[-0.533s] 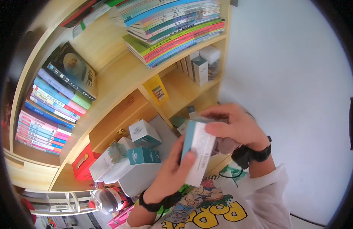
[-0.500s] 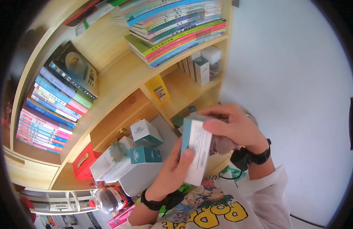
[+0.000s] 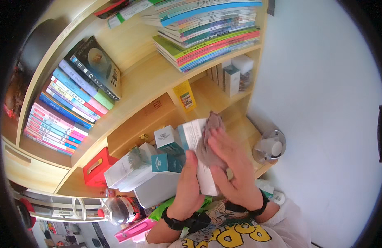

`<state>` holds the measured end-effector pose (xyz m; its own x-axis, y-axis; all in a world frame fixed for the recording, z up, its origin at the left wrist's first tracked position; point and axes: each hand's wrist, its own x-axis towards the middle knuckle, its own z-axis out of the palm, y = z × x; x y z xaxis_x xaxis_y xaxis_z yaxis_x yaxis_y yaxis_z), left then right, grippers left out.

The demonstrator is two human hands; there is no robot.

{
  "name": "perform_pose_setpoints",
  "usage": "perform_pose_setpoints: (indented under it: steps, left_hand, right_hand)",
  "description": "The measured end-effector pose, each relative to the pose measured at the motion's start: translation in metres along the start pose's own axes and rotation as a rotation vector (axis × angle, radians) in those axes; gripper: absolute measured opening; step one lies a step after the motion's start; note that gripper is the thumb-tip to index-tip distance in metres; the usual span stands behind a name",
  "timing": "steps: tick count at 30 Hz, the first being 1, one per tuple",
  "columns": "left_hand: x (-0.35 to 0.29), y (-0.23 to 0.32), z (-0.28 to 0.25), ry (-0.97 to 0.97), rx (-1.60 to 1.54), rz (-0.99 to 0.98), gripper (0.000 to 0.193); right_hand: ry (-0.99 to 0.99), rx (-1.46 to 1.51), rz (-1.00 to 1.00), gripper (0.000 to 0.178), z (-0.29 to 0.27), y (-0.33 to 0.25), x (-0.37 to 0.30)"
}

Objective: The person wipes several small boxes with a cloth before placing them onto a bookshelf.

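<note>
My left hand (image 3: 188, 187) grips a long white box (image 3: 208, 185) with a teal side, its thumb along the near face. With my right hand (image 3: 239, 173) I hold a greyish-brown cloth (image 3: 212, 151) flat against that box, fingers stretched over the fabric. The cloth covers much of the box's face and bunches past its upper edge. Left of my hands, a white-and-teal box (image 3: 168, 138), a smaller teal box (image 3: 164, 163) and a larger white box (image 3: 129, 167) stand close together.
A wooden bookshelf (image 3: 137, 89) holds stacked books (image 3: 215, 49) and leaning books (image 3: 61, 115). A yellow box (image 3: 185, 96) stands inside; a red box (image 3: 98, 167) is at left. Lower down are a clear bottle (image 3: 118, 211) and a pink item (image 3: 135, 231). A transparent container (image 3: 270, 146) stands by the white wall (image 3: 323, 103).
The cloth has come from beneath my right hand onto the box's face, and my right hand has moved down and left. The view has shifted, uncovering the transparent container.
</note>
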<state>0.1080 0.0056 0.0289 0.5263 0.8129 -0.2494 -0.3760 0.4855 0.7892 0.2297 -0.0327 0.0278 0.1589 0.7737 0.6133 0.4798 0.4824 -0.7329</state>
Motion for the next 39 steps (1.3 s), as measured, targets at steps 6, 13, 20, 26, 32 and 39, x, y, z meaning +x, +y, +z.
perform_pose_setpoints:
  steps: [6, 13, 20, 26, 32, 39]
  left_hand:
    - [0.007, 0.020, -0.005, 0.077, -0.081, 0.113, 0.058]
    - [-0.006, 0.013, -0.007, -0.080, -0.331, -0.019, 0.058]
    - [0.001, -0.003, 0.004, 0.092, 0.530, 0.358, 0.050]
    - [0.002, -0.008, 0.014, 0.021, 0.079, 0.317, 0.042]
    - [-0.006, -0.011, 0.007, 0.073, 0.300, 0.277, 0.047]
    - [-0.001, -0.016, 0.002, 0.046, 0.132, 0.316, 0.050]
  right_hand:
    - [-0.178, 0.163, -0.128, 0.039, -0.013, 0.002, -0.051]
    - [0.356, 1.172, 0.400, 0.044, 0.000, 0.018, -0.059]
    - [0.147, 0.935, 0.313, 0.048, 0.004, 0.013, -0.041]
    - [0.199, 0.849, 0.375, 0.047, 0.001, 0.008, -0.045]
    - [0.201, 0.639, 0.159, 0.044, -0.019, 0.011, -0.018]
    - [-0.044, 0.183, -0.059, 0.043, -0.012, -0.001, -0.020]
